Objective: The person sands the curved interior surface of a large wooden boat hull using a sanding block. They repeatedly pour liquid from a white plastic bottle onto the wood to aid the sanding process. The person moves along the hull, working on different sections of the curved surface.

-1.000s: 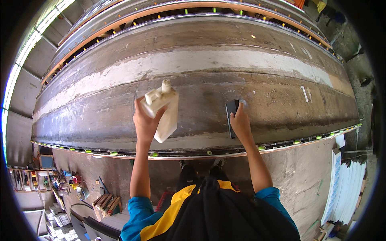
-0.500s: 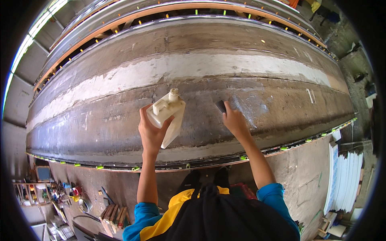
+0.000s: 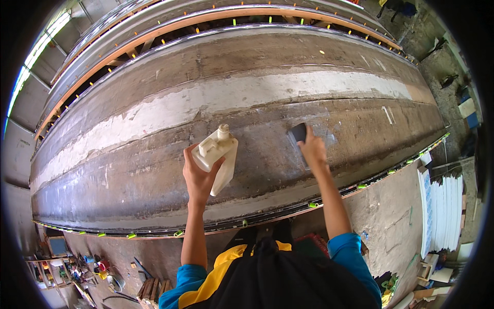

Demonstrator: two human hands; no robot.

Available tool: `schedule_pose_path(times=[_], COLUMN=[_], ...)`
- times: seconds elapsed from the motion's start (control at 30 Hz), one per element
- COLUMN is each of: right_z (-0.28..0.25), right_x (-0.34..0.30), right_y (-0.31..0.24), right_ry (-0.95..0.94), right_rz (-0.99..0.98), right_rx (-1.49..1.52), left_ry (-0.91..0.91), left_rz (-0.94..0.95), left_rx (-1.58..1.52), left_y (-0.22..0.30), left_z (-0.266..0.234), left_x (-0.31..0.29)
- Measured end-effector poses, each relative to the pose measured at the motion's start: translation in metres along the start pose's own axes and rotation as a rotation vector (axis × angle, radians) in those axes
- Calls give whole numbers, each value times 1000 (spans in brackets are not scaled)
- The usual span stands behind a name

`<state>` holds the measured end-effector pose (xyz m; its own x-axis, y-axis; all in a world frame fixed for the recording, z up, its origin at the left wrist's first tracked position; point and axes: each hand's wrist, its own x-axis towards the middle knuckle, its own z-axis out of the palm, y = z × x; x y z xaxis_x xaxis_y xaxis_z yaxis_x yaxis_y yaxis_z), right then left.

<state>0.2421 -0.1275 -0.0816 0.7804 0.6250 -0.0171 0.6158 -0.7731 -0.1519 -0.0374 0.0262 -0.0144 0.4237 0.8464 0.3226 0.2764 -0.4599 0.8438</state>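
Note:
My left hand (image 3: 199, 177) is closed round a pale, off-white plastic jug (image 3: 226, 162), whose narrow neck points away from me. The jug is held over a long, curved brown-grey mould-like surface (image 3: 262, 136). To its right, my right hand (image 3: 315, 150) grips a flat, dark spreader (image 3: 297, 132). The spreader's blade is at the surface, next to a patch of whitish smears (image 3: 325, 136). Whether the blade touches cannot be made out. My fingers partly cover its handle side.
A broad white band (image 3: 226, 92) runs lengthwise along the surface. Green clips (image 3: 314, 205) line its near edge. White corrugated sheets (image 3: 446, 213) stand at the right. Wooden blocks (image 3: 153, 289) and a cluttered shelf (image 3: 51, 273) are at lower left.
The dark spreader has turned, showing more of its flat face, and my right hand has moved slightly right. The jug stays in my left hand. The whole view has shifted a little.

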Motion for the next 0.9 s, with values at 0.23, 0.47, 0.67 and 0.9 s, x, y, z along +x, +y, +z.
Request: schedule_pose_path(times=[0.23,0.47,0.67,0.9], right_z=[-18,34,-28,18], right_x=[33,53,75,63], right_y=[9,37,140,-9], right_ry=[-92,45,14,-29], right_rz=[111,150,274,-166], right_rx=[497,450,233,658], left_ry=[20,32,63,118], left_rz=[22,4,-25,-37], left_rx=[17,-17,-7,28], left_y=[6,9,8,34], left_z=[4,14,12,29], left_x=[3,8,-2,-7])
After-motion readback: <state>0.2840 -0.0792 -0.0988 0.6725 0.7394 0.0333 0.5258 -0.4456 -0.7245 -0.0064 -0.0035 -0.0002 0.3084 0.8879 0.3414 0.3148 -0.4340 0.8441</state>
